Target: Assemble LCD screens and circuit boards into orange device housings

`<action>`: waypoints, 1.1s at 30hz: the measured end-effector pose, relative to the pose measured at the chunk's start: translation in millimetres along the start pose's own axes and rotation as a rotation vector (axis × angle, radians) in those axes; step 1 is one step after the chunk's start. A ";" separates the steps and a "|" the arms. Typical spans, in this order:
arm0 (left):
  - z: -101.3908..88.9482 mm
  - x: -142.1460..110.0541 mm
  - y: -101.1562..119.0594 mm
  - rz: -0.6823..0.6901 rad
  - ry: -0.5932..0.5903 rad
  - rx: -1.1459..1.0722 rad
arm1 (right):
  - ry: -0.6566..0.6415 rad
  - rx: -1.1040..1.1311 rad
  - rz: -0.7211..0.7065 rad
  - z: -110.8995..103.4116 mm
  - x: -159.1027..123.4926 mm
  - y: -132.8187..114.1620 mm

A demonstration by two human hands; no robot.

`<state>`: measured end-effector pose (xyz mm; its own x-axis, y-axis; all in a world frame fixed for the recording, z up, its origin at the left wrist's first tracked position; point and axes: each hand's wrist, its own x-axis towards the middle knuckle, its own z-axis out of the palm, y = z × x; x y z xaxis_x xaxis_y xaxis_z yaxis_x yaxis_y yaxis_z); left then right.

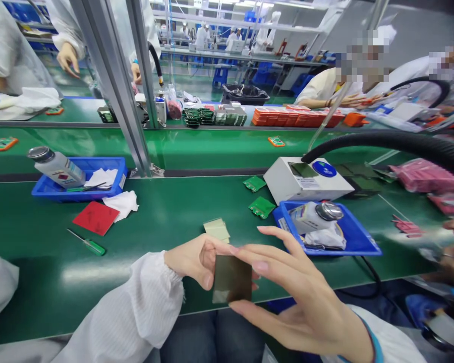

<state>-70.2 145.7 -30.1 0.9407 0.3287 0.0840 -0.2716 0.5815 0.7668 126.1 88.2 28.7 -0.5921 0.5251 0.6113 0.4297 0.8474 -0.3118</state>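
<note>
Above the front edge of the bench I hold a thin, dark, glossy square panel [232,280]; its exact kind does not show. My left hand [191,259] supports it from the left and behind, with fingertips peeking out past its right side. Thumb and fingers of my right hand [298,287] span the panel, the thumb at its lower edge and the fingertips at its upper edge. Just beyond my hands, a few pale square sheets [217,229] lie on the green bench. Two small green circuit boards [262,206] rest farther back.
A blue tray [353,239] with a metal-topped bottle stands at right, before a white box [306,179]. At left are another blue tray [41,189], a red square [96,218] and a green-handled screwdriver [93,246]. A black hose [397,143] arches overhead. Co-workers sit nearby.
</note>
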 end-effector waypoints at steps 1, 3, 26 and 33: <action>0.5 0.2 0.5 -0.007 -0.018 -0.014 | -0.003 0.007 -0.002 1.0 1.1 0.0; 0.5 -0.1 0.8 -0.035 -0.038 -0.034 | -0.002 0.028 -0.003 3.1 3.0 -0.1; -14.2 6.4 -17.1 -0.096 0.228 0.031 | 0.270 -0.052 0.092 16.9 14.8 -10.5; -13.5 6.7 -16.4 -0.105 0.196 0.042 | 0.283 -0.052 0.101 21.4 11.4 -10.0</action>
<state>-62.2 148.4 -50.7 0.9047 0.4087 -0.1201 -0.1614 0.5898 0.7913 100.5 87.4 23.2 -0.3343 0.5576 0.7599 0.5155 0.7831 -0.3479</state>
